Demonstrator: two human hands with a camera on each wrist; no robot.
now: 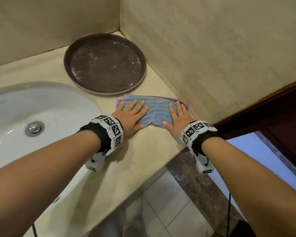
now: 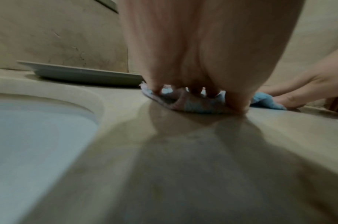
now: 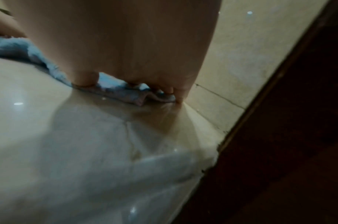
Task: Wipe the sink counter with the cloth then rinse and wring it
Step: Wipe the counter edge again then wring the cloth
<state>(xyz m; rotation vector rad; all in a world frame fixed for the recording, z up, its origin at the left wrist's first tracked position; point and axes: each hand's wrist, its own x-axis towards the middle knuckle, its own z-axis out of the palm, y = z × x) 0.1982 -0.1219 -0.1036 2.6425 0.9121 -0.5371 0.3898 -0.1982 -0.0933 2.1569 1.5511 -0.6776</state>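
A blue and pink striped cloth (image 1: 155, 109) lies spread on the beige sink counter (image 1: 140, 151), close to the right wall. My left hand (image 1: 132, 113) presses flat on the cloth's left part, fingers straight and spread. My right hand (image 1: 177, 115) presses flat on its right part, near the wall. In the left wrist view the left hand (image 2: 193, 60) bears down on the bunched cloth (image 2: 193, 106), and the right hand (image 2: 306, 89) shows at the right. From the right wrist, the right hand (image 3: 125, 45) covers the cloth (image 3: 122, 91) on the wet, shiny counter (image 3: 68, 136).
A round dark brown tray (image 1: 105, 63) sits on the counter in the back corner, just beyond the cloth. The white sink basin (image 1: 24, 120) with its metal drain (image 1: 34, 128) lies to the left. A dark wooden door frame (image 1: 263, 106) borders the counter's right end; tiled floor lies below.
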